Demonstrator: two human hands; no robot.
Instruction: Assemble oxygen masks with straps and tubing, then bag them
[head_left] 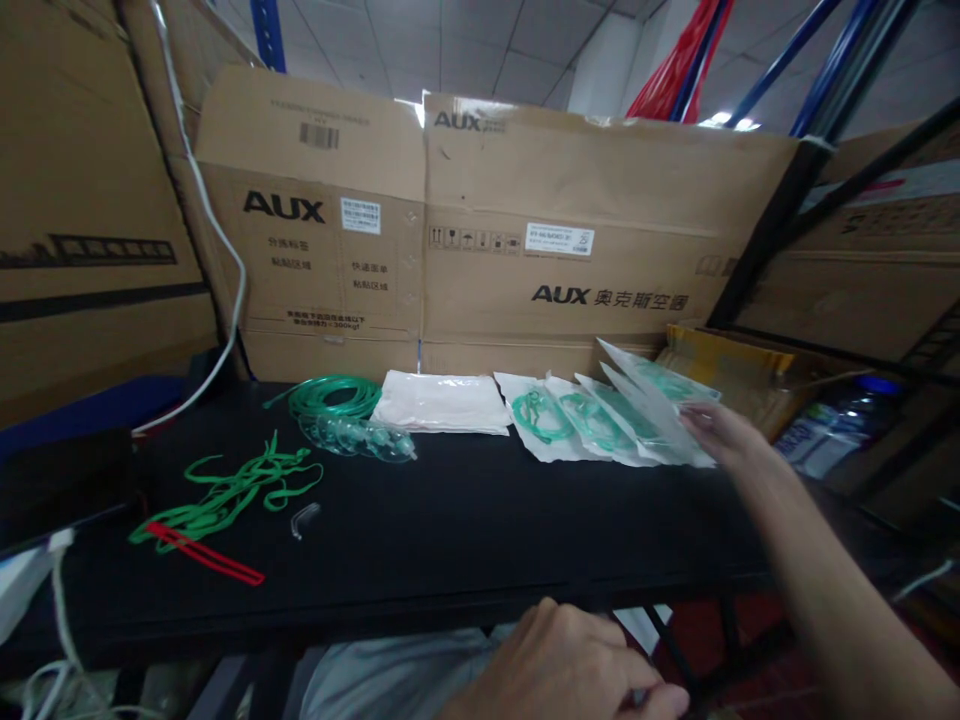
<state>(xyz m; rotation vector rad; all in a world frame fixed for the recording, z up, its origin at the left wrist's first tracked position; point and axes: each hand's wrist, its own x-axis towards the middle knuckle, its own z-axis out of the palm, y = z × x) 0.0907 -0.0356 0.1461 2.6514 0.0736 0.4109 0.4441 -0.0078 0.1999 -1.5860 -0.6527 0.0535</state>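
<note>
My right hand [718,432] reaches to the right end of a row of packets and grips a tilted packet [660,385] by its right edge. That packet, white with green contents, leans over the others. Beside it, overlapping packets [541,418] show coiled green tubing through clear fronts. My left hand [574,660] is curled below the table's front edge, thumb to the right; whatever its fingers hold is hidden. Left of the packets lies a stack of flat white pouches [442,402]. Further left are a coil of green tubing [337,396] and clear green-tinted masks [356,438].
Green straps [232,490], a red band [206,553] and small bent clear pieces [304,520] lie on the black table [450,530]. Cardboard panels [570,200] stand behind. A blue-capped bottle [836,425] and yellow-taped package [727,375] are at right. A white cable [217,230] hangs left.
</note>
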